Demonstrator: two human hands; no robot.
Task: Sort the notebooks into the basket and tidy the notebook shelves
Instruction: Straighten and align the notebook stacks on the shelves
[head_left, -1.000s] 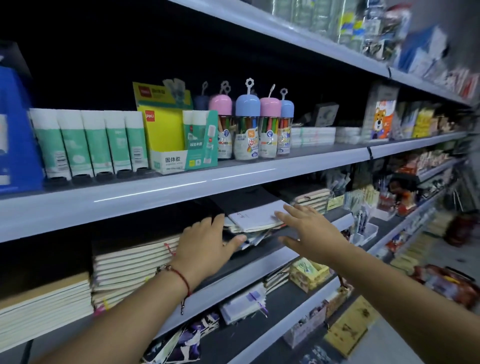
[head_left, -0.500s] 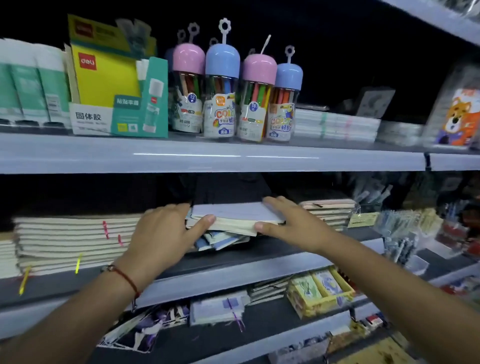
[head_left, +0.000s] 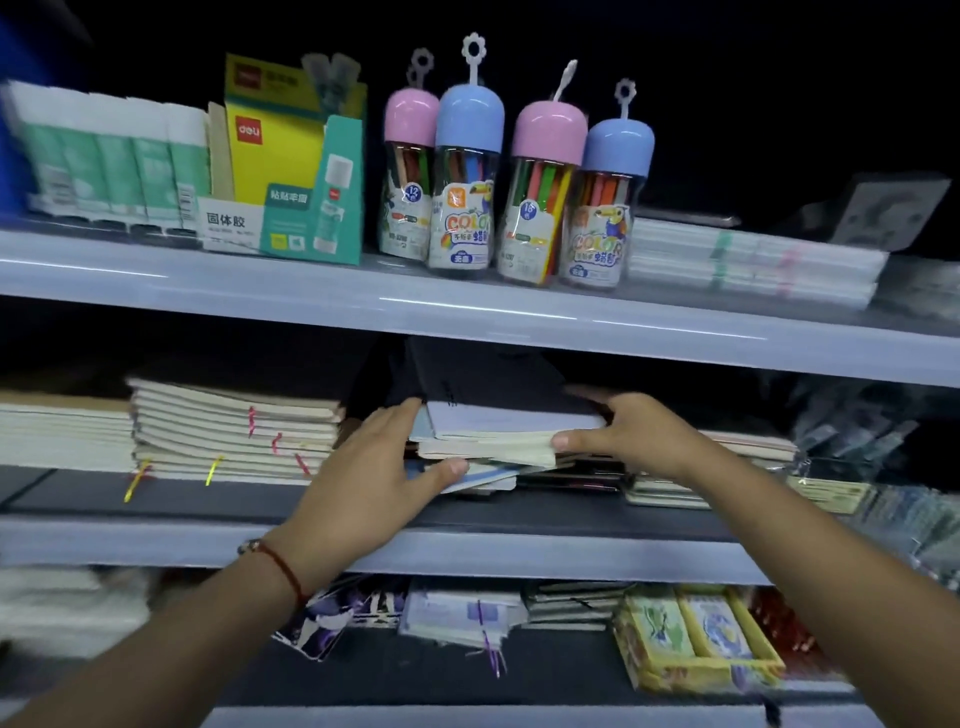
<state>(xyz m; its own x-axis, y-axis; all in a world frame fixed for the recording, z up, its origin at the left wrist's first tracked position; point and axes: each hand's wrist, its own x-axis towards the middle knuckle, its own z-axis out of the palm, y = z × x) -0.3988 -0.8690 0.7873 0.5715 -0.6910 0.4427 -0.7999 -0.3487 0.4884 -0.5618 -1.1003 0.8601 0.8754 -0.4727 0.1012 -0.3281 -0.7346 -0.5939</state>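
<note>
Both hands hold a small pile of notebooks (head_left: 493, 441) on the middle shelf (head_left: 519, 551): left hand (head_left: 374, 478) and right hand (head_left: 631, 434) grip its two sides.

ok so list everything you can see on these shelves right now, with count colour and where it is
glue sticks: about five, white and green, top shelf, far left
glue box: one, yellow and teal, top shelf, right of the glue sticks
crayon tubs: four, two pink-capped and two blue-capped, top shelf centre
white pads: one stack, top shelf right
cream notebooks: one stack with coloured ribbons, middle shelf left
mixed notebooks: one messy pile, white, blue and black, middle shelf centre
card boxes: two, yellow, bottom shelf right
left hand: on the pile's left side, thumb under it
right hand: holds the pile's right end
</note>
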